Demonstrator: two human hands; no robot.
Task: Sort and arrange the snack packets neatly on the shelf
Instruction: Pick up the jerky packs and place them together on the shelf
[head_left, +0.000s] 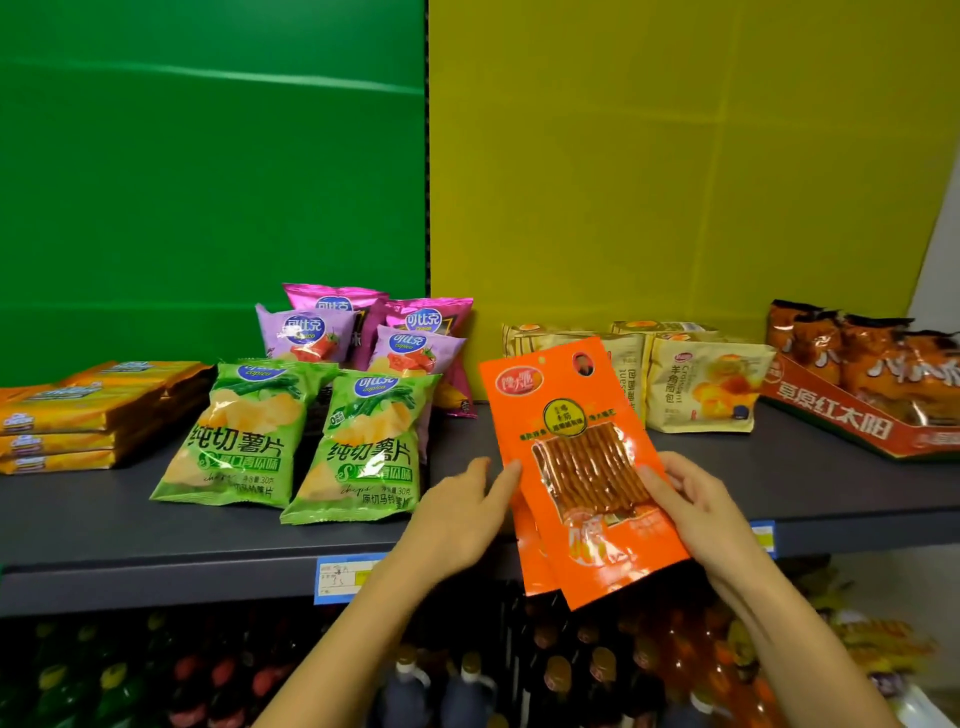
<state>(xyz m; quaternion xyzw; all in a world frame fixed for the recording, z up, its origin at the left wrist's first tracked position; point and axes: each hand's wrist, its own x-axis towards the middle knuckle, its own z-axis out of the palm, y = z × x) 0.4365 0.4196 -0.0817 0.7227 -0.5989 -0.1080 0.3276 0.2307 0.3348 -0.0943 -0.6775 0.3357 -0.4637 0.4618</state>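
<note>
Yellow-orange flat packs (78, 415) lie stacked well to the left of the left hand, at the far end of the grey shelf (104, 525). Nearer that hand, just up and to its left, two green crisp bags (296, 436) lean side by side, with purple and pink crisp bags (363, 338) standing behind them. The left hand (457, 519) is spread, fingers apart, palm toward the shelf; its forefinger touches the left edge of the orange snack packets (582, 467) and it clamps nothing. The packets, at least two overlapped and slightly fanned, are tilted with their tops leaning left, the lower ends overhanging the shelf's front edge. The right hand (696, 514) is closed on their right edge, thumb across the clear window on the front; the fingers behind are hidden. Beyond the packets, up and away from the right hand, pale croissant packs (701, 384) stand in a group, and farther right a red display carton (852, 421) holds dark orange bags.

The step in hand appears to be squaring the orange packets before setting them in the open gap between the crisp bags and the croissant packs. To do it well, the left forefinger should likely press the fanned edges flush against the right hand's grip, so both packets align. The stack should then probably be turned upright, faces forward, and set fully onto the shelf so that nothing overhangs. The film looks slippery, so a firm pinch seems wise; crowding the green bags could topple them.
</note>
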